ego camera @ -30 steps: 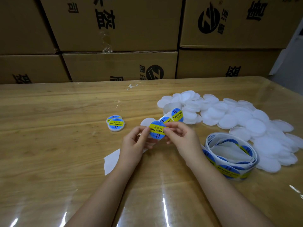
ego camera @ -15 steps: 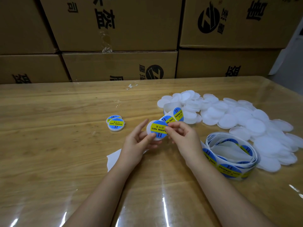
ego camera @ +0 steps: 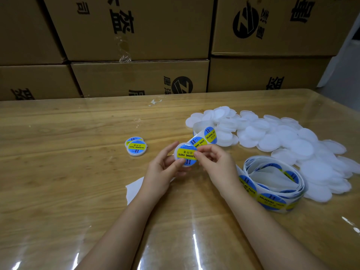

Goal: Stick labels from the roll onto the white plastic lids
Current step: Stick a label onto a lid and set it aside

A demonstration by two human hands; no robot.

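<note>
The left hand (ego camera: 162,170) and right hand (ego camera: 218,164) are shown bare. Both forearms (ego camera: 263,221) are uncovered to the near edge.

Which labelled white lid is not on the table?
The round white plastic lid with the blue-and-yellow label, gripped by the left hand and right hand. The two other lids lie overlapping on the wooden table.
</note>
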